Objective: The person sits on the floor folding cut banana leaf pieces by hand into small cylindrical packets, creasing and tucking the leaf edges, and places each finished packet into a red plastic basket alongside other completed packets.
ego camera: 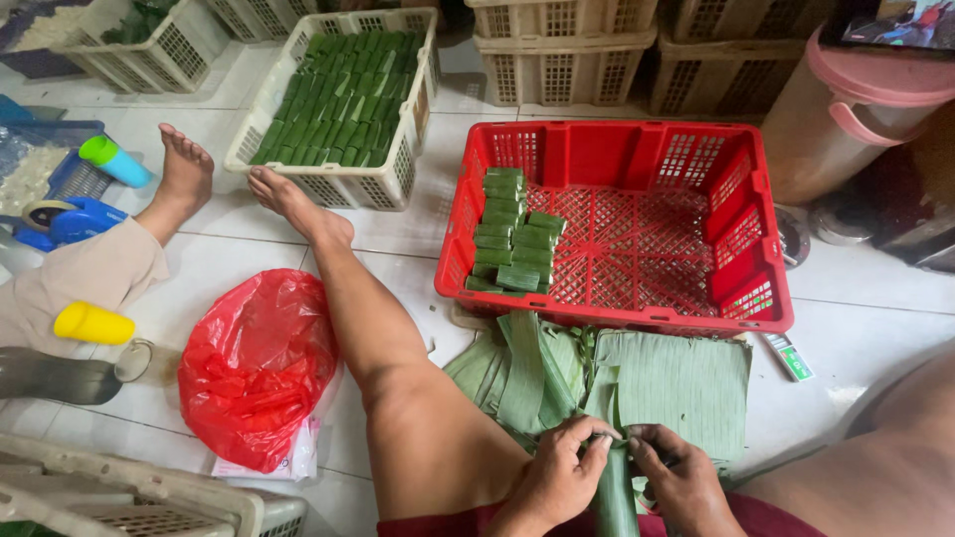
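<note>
My left hand (559, 477) and my right hand (678, 479) both grip a green leaf-wrapped roll (616, 497) held upright near my lap, fingertips pinching its top end. Just beyond my hands lies a stack of cut banana leaves (676, 383) on the white tiled floor. Behind the leaves stands a red plastic crate (696, 169) with several finished green leaf parcels (512, 244) stacked in its left part. My bare left leg (383, 338) stretches forward to the left of the leaves.
A white basket (413, 149) full of green parcels stands at the back. A red plastic bag (254, 363) lies at left. Another person's foot (184, 174), a tape dispenser (70, 219), a yellow cup (93, 324), beige crates (562, 50) and a pink-lidded bin (846, 109) surround the spot.
</note>
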